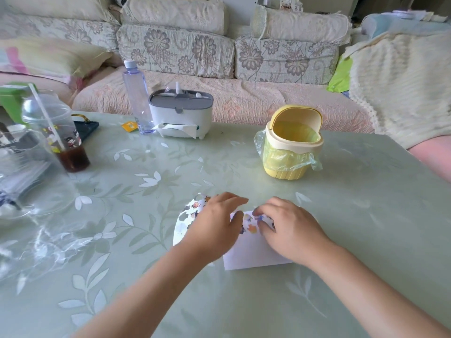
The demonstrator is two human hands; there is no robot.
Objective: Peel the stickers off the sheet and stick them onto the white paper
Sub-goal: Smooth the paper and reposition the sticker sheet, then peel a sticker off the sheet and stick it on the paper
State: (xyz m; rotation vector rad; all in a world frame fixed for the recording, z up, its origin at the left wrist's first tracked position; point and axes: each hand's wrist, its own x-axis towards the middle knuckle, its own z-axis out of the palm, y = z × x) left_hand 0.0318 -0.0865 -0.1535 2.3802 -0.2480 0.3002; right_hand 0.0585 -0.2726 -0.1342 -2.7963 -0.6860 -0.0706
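- Farthest back, a floral sofa runs the width of the view just beyond the table's far edge, with a cream knitted blanket heaped at the right end.
- The pale green table, covered in a leaf-patterned sheet, fills the lower view. Its right half and the near strip in front of the arms are bare surface, while clear plastic clutter crowds the left edge.
- A yellow bin with a bag liner and a raised lid stands beyond the hands, well apart from them.
- A white and grey tissue box sits near the far edge, with a clear bottle upright just beside it on its left.
- A lidded cup with a straw and some dark drink stands at the far left.
- The white paper lies flat at centre, its near edge free and its far end under the right hand.
- The sticker sheet lies just left of the paper, its far corner curling up.
- The left hand lies over the sheet, fingers fairly straight and together.
- The right hand has its fingers curled down onto the paper's far end; whether it pinches or presses cannot be told.
- Several stickers sit on the paper between the hands.
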